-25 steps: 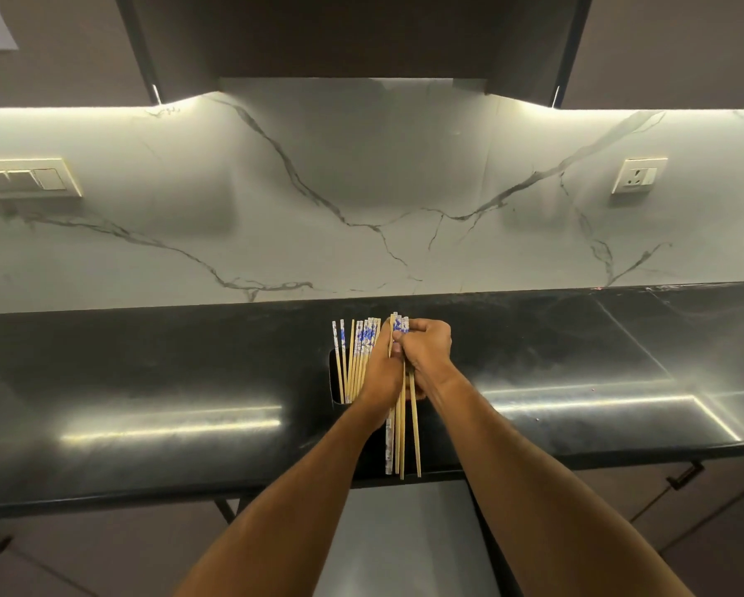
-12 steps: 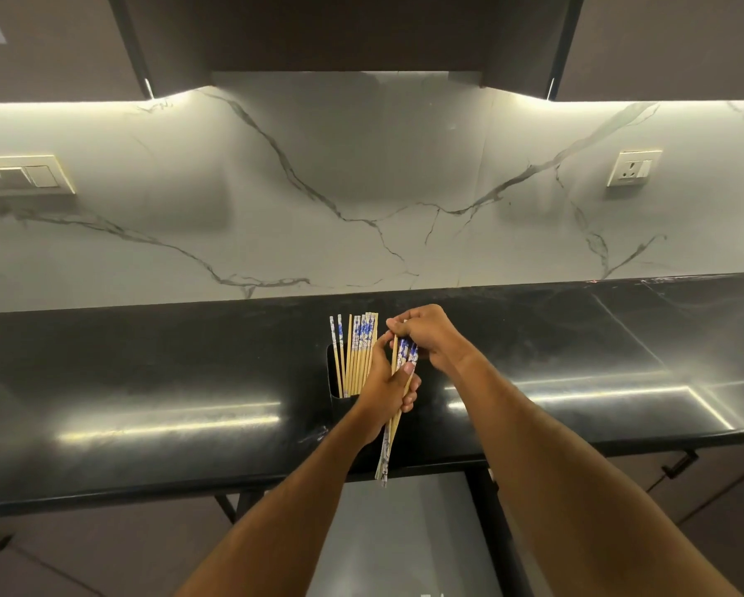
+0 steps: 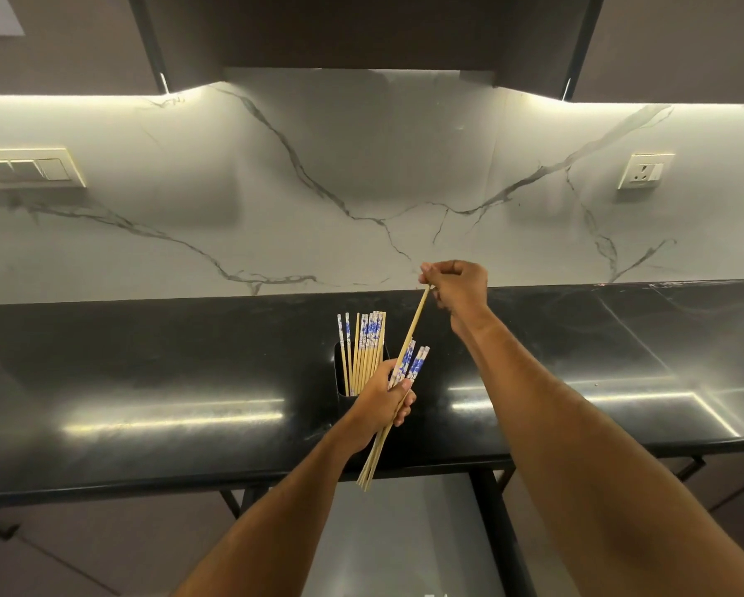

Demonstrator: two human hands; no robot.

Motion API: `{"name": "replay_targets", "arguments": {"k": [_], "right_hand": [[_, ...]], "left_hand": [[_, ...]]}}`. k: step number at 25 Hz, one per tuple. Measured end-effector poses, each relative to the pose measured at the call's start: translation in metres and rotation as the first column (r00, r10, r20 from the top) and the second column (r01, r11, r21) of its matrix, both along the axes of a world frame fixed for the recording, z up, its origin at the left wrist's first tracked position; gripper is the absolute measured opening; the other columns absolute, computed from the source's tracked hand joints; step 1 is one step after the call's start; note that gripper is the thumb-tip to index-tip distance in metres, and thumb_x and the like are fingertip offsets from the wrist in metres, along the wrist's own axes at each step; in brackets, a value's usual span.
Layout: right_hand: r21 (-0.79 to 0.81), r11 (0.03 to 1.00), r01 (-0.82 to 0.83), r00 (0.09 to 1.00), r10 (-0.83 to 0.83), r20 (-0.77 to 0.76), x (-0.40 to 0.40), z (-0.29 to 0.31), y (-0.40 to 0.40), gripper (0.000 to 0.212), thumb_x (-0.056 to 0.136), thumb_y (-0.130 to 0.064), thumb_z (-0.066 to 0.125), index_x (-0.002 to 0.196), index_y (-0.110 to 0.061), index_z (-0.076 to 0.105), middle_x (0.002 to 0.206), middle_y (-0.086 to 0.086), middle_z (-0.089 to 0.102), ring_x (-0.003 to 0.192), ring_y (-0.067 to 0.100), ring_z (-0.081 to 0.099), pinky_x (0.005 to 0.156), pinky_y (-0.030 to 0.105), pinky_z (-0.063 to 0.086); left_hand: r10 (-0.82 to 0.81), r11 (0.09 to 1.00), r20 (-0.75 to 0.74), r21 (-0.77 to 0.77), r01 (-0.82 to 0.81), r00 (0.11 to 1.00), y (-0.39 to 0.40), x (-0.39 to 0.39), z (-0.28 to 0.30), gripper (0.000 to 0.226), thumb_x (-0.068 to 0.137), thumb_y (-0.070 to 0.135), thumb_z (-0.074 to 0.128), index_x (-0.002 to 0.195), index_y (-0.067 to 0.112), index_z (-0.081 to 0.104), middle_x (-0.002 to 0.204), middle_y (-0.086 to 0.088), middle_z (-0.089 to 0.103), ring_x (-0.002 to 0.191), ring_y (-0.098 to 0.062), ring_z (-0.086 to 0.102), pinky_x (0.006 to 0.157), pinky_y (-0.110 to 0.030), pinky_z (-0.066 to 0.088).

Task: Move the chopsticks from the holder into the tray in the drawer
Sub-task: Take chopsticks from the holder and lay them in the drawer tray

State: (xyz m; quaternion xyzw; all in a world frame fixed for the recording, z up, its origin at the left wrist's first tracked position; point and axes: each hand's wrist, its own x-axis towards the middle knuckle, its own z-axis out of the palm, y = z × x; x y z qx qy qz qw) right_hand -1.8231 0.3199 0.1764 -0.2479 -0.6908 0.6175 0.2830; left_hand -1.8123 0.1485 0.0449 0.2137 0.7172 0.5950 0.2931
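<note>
— What are the hands doing right now?

— The left hand [image 3: 383, 396] is curled round a small bundle of chopsticks [image 3: 404, 381], blue-patterned ends up, thin tips slanting down past the front edge of the black surface [image 3: 167, 381]. The right hand [image 3: 456, 286] is raised near the marble wall [image 3: 361, 174], pinching the top of a single chopstick [image 3: 415, 323] between fingertips and thumb.

— Is that one free of the bundle?

— Its lower end runs down into the left hand's bundle; I cannot tell if it is gripped there.

— And the rest?

— They stand upright in the black holder [image 3: 340, 372] on the surface, just left of the left hand. Below the surface's edge a pale grey drawer [image 3: 404, 532] is open.

— The tray?

— I can't make one out in it.
</note>
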Motion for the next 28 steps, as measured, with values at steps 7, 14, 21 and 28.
{"name": "replay_targets", "arguments": {"k": [7, 14, 21, 28], "right_hand": [[-0.054, 0.995, 0.083, 0.953, -0.095, -0.287, 0.002, 0.026, 0.007, 0.009, 0.098, -0.003, 0.061, 0.101, -0.005, 0.069, 0.076, 0.012, 0.075, 0.054, 0.017, 0.067, 0.052, 0.024, 0.056], [-0.131, 0.986, -0.103, 0.985, 0.083, -0.151, 0.028, -0.045, -0.004, 0.029, 0.099, 0.007, 0.052, 0.124, -0.005, 0.06, 0.103, 0.012, 0.074, 0.077, 0.03, 0.077, 0.067, 0.028, 0.062], [0.017, 0.967, -0.253, 0.962, 0.249, 0.109, 0.051, -0.102, -0.013, 0.027, 0.097, 0.009, 0.055, 0.118, -0.002, 0.067, 0.101, 0.013, 0.076, 0.081, 0.023, 0.078, 0.079, 0.037, 0.064], [0.097, 0.775, -0.625, 0.752, 0.564, 0.342, 0.065, -0.11, -0.011, 0.039, 0.087, 0.013, 0.064, 0.12, -0.008, 0.07, 0.096, 0.009, 0.079, 0.089, 0.021, 0.078, 0.082, 0.04, 0.064]], "left_hand": [[0.267, 0.933, 0.363, 0.134, -0.334, 0.893, 0.002, -0.021, 0.001, 0.027, 0.108, 0.017, 0.043, 0.128, 0.005, 0.056, 0.075, -0.004, 0.058, 0.061, -0.013, 0.053, 0.06, -0.029, 0.05], [0.39, 0.678, 0.647, 0.28, -0.68, 0.655, 0.019, -0.052, 0.04, 0.019, 0.105, 0.01, 0.052, 0.114, 0.0, 0.064, 0.089, -0.013, 0.069, 0.077, -0.021, 0.071, 0.082, -0.038, 0.062], [0.442, 0.501, 0.735, 0.272, -0.822, 0.513, 0.026, -0.058, 0.04, 0.021, 0.105, 0.007, 0.048, 0.121, -0.002, 0.06, 0.102, -0.024, 0.075, 0.09, -0.033, 0.077, 0.088, -0.045, 0.062], [0.517, 0.503, 0.701, 0.216, -0.837, 0.492, 0.03, -0.062, 0.027, 0.021, 0.105, 0.008, 0.049, 0.117, -0.001, 0.065, 0.098, -0.019, 0.076, 0.084, -0.027, 0.078, 0.081, -0.042, 0.064]]}}
